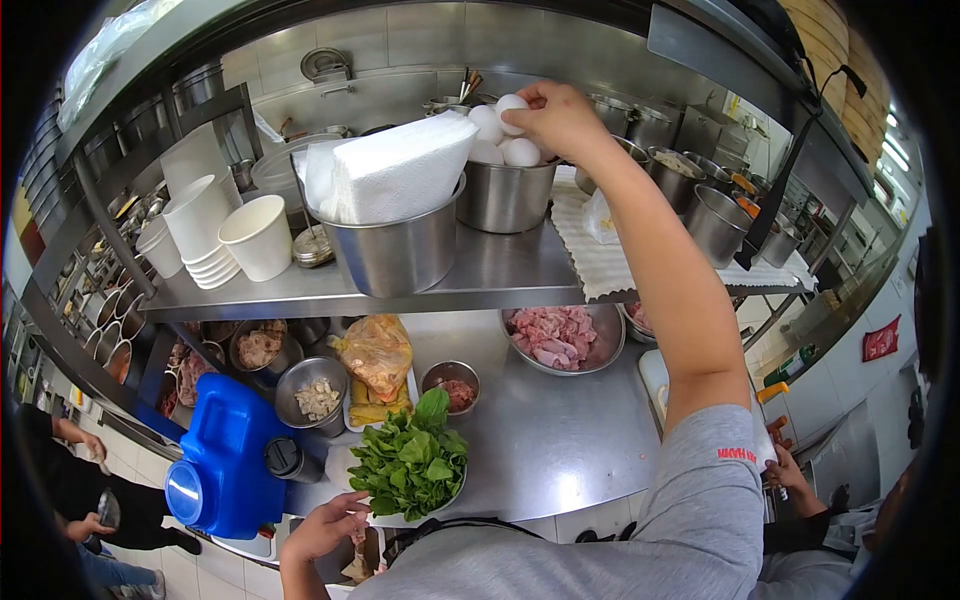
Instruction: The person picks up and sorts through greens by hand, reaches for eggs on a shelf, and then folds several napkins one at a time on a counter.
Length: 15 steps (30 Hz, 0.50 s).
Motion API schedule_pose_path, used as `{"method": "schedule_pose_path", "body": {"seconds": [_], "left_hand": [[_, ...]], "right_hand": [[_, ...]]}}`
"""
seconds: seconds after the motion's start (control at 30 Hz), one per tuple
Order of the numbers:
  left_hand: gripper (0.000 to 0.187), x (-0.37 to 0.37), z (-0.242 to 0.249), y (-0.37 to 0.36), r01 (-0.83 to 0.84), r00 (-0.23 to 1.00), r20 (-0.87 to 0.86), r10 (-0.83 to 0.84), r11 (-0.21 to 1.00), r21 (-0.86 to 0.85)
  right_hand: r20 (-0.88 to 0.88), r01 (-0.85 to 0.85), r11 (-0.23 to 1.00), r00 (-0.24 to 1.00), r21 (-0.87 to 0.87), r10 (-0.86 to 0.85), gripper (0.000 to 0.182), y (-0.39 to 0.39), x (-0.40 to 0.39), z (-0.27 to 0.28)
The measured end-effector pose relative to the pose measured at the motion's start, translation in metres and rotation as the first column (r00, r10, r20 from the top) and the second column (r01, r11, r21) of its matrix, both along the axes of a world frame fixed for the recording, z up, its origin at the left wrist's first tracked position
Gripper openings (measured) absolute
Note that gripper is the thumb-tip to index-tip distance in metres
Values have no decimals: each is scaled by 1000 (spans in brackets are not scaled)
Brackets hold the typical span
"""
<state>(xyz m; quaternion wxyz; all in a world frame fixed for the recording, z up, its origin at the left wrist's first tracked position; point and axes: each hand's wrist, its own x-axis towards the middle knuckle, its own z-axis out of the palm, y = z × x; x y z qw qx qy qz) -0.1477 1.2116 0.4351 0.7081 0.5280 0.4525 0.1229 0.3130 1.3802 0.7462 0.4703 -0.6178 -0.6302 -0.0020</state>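
High on the steel shelf, my right hand [558,118] pinches a white egg [512,104] at the top of a pile. The other eggs [486,124] fill a round steel pot [508,196]. Low down, my left hand [322,528] is beside a bunch of leafy greens [410,458]. Its fingers are curled together, and a small pinkish piece [358,527] shows just under them; what it is I cannot make out. White paper towels [400,165] stand in a steel container [392,255] left of the egg pot.
Paper tubs [258,236] stand at the shelf's left. Below are a bowl of raw meat [552,338], a small bowl of minced meat [458,390], a bagged item [374,352] and a blue jug [228,455]. Steel pots [716,222] line the right. People stand at both sides.
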Motion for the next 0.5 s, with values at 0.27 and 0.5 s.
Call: {"method": "schedule_pose_path", "body": {"seconds": [0.27,0.5], "left_hand": [[53,-11,-2,-9,-10,1000,-18,11,998,64],[53,-7,3,-6,15,999,-30,-13,998,63]], "right_hand": [[299,253,956,933,-152,-199,51,2,-3,7],[259,153,969,961,-194,-100,70,-12,-4,10]]}}
